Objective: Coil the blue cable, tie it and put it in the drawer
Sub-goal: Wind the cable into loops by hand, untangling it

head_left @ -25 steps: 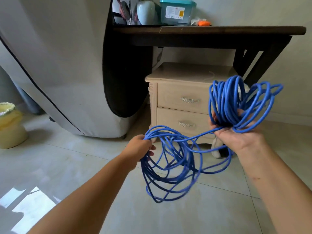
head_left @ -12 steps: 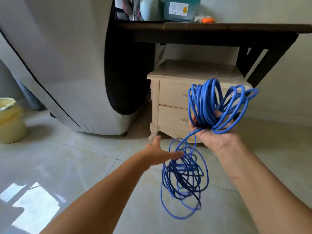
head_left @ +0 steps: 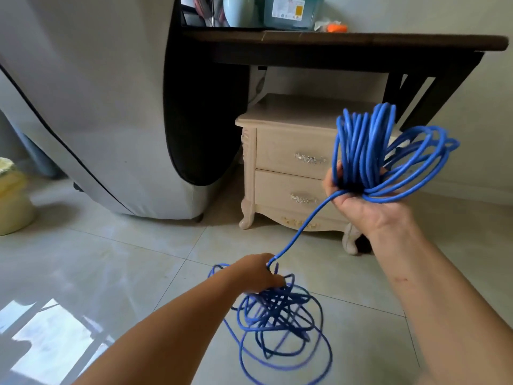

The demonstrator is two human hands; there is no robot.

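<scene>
My right hand (head_left: 358,201) is raised in front of the nightstand and grips a bundle of coiled loops of the blue cable (head_left: 369,151). One strand runs down and left from it to my left hand (head_left: 256,273), which grips the cable low over the floor. Below that hand the loose remainder of the cable spreads in a tangled heap on the tiles. The cream nightstand (head_left: 280,151) has two drawers with silver handles; both the upper drawer and the lower drawer (head_left: 280,190) are closed.
A dark wooden table (head_left: 347,45) stands over the nightstand, with a vase and a teal box on top. A large grey covered appliance (head_left: 91,101) fills the left. A yellow bin (head_left: 12,201) sits at the far left on the tiled floor.
My left hand let go of the hanging loops, opened, then dropped lower and took hold of the strand. The loose loops fell to the floor. My right hand kept its coil.
</scene>
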